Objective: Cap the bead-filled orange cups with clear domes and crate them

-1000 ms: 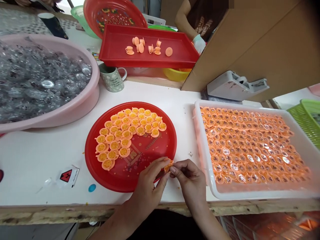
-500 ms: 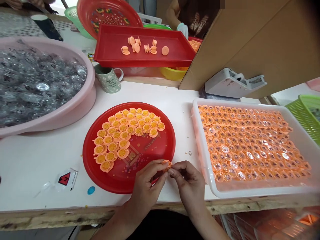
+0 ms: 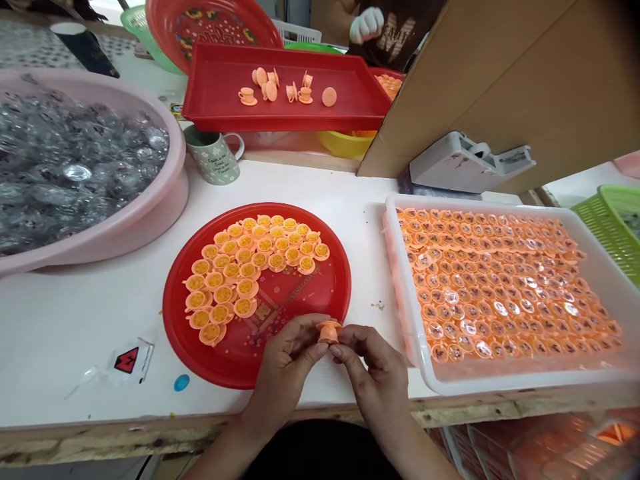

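Note:
A small orange toy teacup point(image 3: 329, 331) on its saucer is pinched between both hands, tipped so the saucer faces away and up. My left hand point(image 3: 290, 357) grips its left side with thumb and fingers. On the cup's right side, my right hand point(image 3: 374, 363) closes thumb and forefinger. Just beyond lies a round red tray point(image 3: 300, 300) with several orange cups holding yellow centres, grouped on its far and left parts. To the right, a white bin point(image 3: 425, 373) holds rows of orange cups with shiny clear tops.
A pink tub point(image 3: 165, 193) of clear wrapped pieces stands at left, beside a green mug point(image 3: 215, 160). A raised red tray point(image 3: 225, 100) holds loose cups. A tape dispenser point(image 3: 465, 167) sits by a cardboard panel point(image 3: 500, 87). A co-worker's gloved hand point(image 3: 367, 25) is behind.
The teacup has been turned in my fingers, so its side and saucer now show. Both hands shift slightly left. The co-worker's gloved hand has risen.

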`<state>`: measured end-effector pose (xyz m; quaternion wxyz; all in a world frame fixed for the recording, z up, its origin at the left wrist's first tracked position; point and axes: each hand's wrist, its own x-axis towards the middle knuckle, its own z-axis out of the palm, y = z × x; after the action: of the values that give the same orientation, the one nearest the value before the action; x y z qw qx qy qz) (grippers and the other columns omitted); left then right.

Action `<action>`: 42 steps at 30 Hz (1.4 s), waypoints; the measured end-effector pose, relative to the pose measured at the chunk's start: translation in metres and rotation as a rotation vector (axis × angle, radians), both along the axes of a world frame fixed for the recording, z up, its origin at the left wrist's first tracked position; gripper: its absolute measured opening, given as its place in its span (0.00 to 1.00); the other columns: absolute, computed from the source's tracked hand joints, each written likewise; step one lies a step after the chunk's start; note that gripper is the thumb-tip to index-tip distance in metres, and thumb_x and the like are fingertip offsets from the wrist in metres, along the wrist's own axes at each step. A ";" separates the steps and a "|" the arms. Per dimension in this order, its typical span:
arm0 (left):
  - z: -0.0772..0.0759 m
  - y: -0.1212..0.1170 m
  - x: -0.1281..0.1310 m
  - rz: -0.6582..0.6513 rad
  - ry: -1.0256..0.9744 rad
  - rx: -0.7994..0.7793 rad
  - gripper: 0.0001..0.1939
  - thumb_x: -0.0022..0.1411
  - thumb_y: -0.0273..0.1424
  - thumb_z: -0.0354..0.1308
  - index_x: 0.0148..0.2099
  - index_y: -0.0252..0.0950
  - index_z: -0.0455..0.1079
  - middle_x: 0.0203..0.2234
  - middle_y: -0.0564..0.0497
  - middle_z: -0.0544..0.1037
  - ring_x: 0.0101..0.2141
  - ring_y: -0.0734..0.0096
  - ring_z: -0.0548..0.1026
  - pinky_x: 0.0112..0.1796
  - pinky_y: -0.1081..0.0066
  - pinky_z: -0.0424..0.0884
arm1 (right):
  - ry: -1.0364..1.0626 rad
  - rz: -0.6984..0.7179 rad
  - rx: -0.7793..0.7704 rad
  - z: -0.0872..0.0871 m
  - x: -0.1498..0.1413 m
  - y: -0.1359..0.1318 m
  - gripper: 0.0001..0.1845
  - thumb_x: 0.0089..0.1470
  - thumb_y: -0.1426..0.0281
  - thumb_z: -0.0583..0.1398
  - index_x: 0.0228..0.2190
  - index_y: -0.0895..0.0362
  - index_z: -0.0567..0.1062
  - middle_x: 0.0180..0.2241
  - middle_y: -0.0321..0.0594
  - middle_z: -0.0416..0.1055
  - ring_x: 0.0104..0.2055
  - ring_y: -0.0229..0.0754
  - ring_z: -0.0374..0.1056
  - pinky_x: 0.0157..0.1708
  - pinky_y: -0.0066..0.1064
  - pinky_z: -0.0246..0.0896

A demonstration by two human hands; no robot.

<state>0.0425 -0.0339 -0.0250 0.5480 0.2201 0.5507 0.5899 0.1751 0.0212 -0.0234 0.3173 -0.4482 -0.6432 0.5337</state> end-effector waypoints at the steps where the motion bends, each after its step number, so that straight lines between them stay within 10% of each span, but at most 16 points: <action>1: 0.000 0.000 0.000 -0.012 0.009 0.017 0.10 0.61 0.28 0.60 0.46 0.39 0.71 0.40 0.51 0.79 0.41 0.70 0.77 0.44 0.71 0.74 | -0.008 0.004 0.076 0.001 0.001 -0.001 0.02 0.57 0.72 0.62 0.34 0.54 0.75 0.29 0.35 0.74 0.30 0.37 0.71 0.32 0.28 0.67; 14: 0.002 -0.005 0.004 0.009 0.307 0.095 0.08 0.63 0.27 0.56 0.45 0.39 0.70 0.35 0.52 0.79 0.37 0.70 0.78 0.40 0.72 0.75 | -0.024 0.039 0.318 0.008 -0.004 -0.002 0.13 0.56 0.79 0.58 0.42 0.55 0.73 0.34 0.39 0.68 0.34 0.39 0.67 0.33 0.31 0.64; 19: -0.010 -0.014 -0.002 0.014 0.466 0.033 0.08 0.61 0.27 0.57 0.43 0.40 0.72 0.34 0.53 0.80 0.35 0.71 0.79 0.38 0.74 0.75 | 0.017 0.028 0.155 0.002 -0.012 -0.010 0.08 0.55 0.78 0.59 0.36 0.56 0.74 0.30 0.35 0.68 0.30 0.36 0.66 0.29 0.27 0.62; 26: 0.001 -0.001 -0.003 0.040 0.212 -0.022 0.12 0.60 0.31 0.59 0.47 0.41 0.72 0.43 0.51 0.79 0.44 0.67 0.77 0.44 0.73 0.75 | 0.065 -0.013 -0.044 -0.005 -0.011 0.006 0.05 0.52 0.71 0.64 0.34 0.56 0.75 0.27 0.34 0.68 0.26 0.35 0.63 0.26 0.27 0.60; 34: 0.027 0.009 -0.002 0.168 -0.261 -0.189 0.10 0.50 0.32 0.68 0.32 0.33 0.72 0.28 0.50 0.80 0.33 0.65 0.78 0.41 0.59 0.78 | 0.212 0.024 -0.363 -0.003 -0.004 0.014 0.12 0.58 0.62 0.60 0.38 0.57 0.76 0.20 0.33 0.67 0.23 0.35 0.63 0.23 0.27 0.62; 42: 0.026 0.011 -0.003 0.138 -0.347 -0.181 0.12 0.56 0.37 0.64 0.33 0.32 0.72 0.33 0.47 0.80 0.39 0.60 0.78 0.44 0.58 0.76 | 0.148 0.018 -0.383 -0.003 -0.005 0.017 0.14 0.47 0.63 0.68 0.37 0.56 0.77 0.26 0.35 0.72 0.25 0.34 0.62 0.23 0.26 0.59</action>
<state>0.0395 -0.0230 0.0008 0.6104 0.0266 0.5126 0.6033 0.1698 0.0381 -0.0259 0.2678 -0.4542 -0.5088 0.6805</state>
